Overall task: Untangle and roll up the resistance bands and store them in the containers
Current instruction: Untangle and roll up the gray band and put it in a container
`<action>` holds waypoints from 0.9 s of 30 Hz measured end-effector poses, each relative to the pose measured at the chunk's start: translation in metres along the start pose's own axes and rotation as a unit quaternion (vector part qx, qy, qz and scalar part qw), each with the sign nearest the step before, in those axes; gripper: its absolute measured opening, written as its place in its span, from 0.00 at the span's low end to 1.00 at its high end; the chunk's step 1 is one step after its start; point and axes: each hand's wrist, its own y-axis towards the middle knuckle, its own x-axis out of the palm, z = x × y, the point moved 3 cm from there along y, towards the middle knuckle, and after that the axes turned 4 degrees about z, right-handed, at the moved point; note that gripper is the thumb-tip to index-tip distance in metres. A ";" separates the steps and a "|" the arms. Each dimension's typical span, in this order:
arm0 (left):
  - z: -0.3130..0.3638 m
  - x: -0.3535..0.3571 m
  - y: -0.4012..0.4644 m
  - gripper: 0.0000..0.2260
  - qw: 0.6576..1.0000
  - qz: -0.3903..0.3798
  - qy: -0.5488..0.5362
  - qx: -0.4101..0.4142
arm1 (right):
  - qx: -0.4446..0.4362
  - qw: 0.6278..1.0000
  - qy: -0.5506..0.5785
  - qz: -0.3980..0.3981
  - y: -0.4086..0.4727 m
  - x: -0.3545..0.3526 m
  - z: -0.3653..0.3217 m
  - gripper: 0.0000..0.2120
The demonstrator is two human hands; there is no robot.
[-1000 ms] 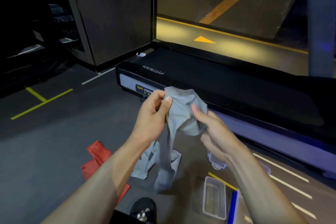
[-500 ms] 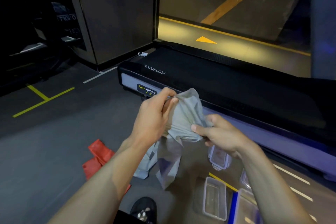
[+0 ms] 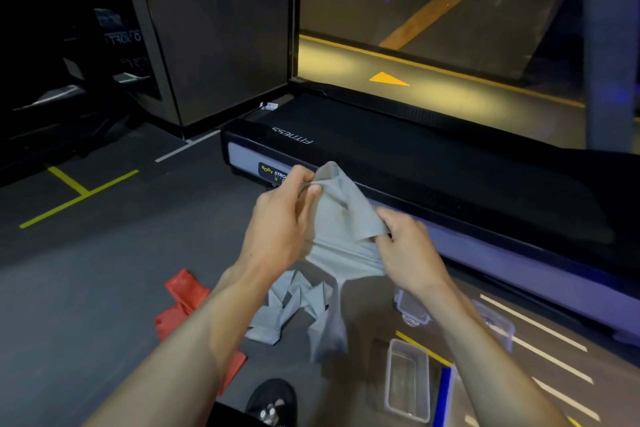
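Grey resistance band (image 3: 341,218) held up in front of the treadmill (image 3: 433,163), tail trailing down to a crumpled heap on the floor (image 3: 86,288). Left hand (image 3: 280,222): grip closed, thumb and fingers pinching the band's top fold. Right hand (image 3: 408,250): grip closed, fingers pinching the band's lower edge. Red resistance band (image 3: 183,302) lying on the floor beside the left forearm. Clear plastic container (image 3: 408,381) open on the floor below the right forearm. Readable on the treadmill: "FITNESS", upside down, and "BODY STRO", partly hidden.
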 end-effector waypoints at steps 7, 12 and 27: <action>-0.012 0.010 -0.003 0.04 0.961 -0.093 -0.245 -0.089 | 0.116 0.909 0.400 -0.020 -0.006 -0.009 0.003 0.05; -0.013 0.016 -0.006 0.14 0.881 -0.135 -0.403 -0.208 | 0.216 0.790 0.572 0.043 -0.002 -0.009 0.006 0.17; -0.003 0.013 -0.005 0.09 0.929 -0.093 -0.318 -0.166 | 0.220 0.806 0.544 0.078 0.001 -0.008 0.000 0.26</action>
